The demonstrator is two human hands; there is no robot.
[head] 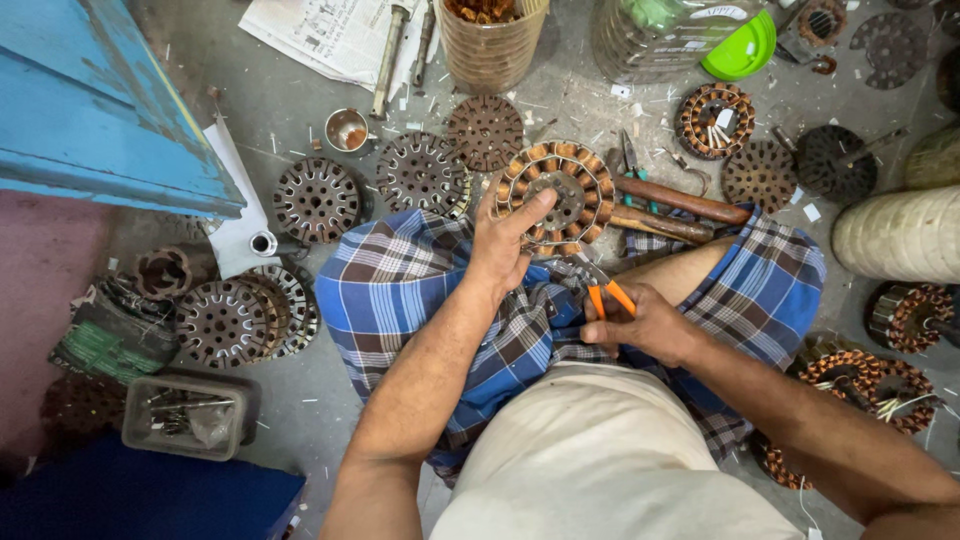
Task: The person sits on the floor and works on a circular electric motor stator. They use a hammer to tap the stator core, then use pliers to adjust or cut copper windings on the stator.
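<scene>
Fingers [528,214] of the left hand [505,245] spread and pressed onto the wound stator [556,197], thumb at its near rim, fingertips on the copper coils near the centre hole; grip looks like a hold-down more than a full clamp. The stator sits on the floor [290,420] just past the knee, touching the edge of the blue plaid cloth [400,290] over the lap. Right hand [645,325] closed around the orange-handled cutters [608,295], fingers wrapped on the handles, tool tips aimed up toward the stator and close to its near edge; cannot tell if tips touch it.

Around it: bare stator cores [318,200] in a row to the left, another stack [230,320] further left, a small metal cup [347,130] behind them. Wooden-handled tools [680,205] lie just right of the stator. Another wound stator [715,120] sits further back right, next to a clear plastic jar with a green lid [745,48]. More copper-wound coils [870,385] by the right arm. Clear plastic tray [185,415] with small metal parts at lower left. Blue wooden board [100,100] top left.
</scene>
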